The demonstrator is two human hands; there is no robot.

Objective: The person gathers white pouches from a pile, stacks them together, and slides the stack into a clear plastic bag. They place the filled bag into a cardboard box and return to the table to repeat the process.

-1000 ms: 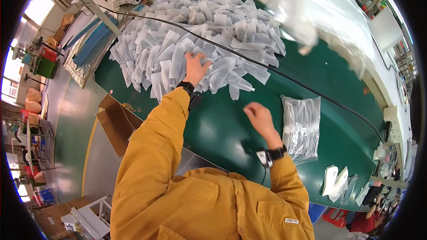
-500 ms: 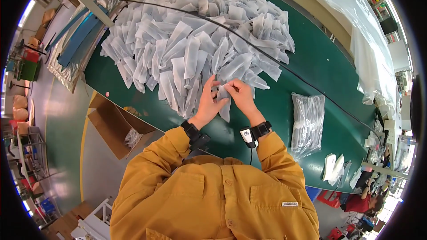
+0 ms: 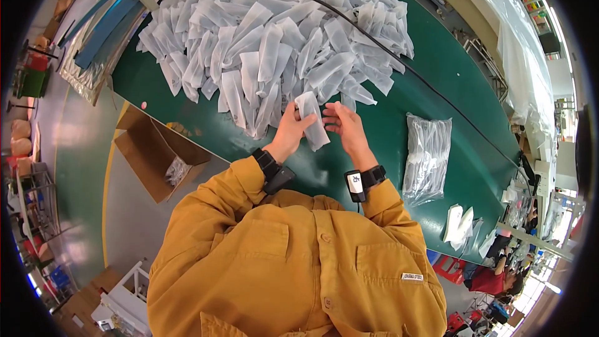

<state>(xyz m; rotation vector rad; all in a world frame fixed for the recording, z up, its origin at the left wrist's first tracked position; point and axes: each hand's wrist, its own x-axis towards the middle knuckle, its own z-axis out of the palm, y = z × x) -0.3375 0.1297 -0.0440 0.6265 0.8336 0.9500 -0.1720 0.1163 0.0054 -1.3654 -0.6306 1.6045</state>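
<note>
A narrow, frosted plastic sleeve [image 3: 312, 123] is pinched between the thumb and fingers of my left hand [image 3: 291, 129], over the near edge of a big pile. What is inside it is too cloudy to make out. My right hand [image 3: 347, 126] hovers just right of the sleeve, its fingers apart and holding nothing. Beyond both hands lies the heap of similar frosted sleeves [image 3: 249, 31], spread over the green table [image 3: 387, 125].
To the right lies a clear bag of packed sleeves [image 3: 428, 159], with white pieces [image 3: 459, 226] nearer me. A black cable [image 3: 437, 90] crosses above the table. At the left, an opened cardboard box [image 3: 140, 156] stands by the table edge. Another person [image 3: 490, 279] is far right.
My right hand has let go of the sleeve and opened beside it. The sleeve now stands straighter in my left hand. The whole view has shifted slightly.
</note>
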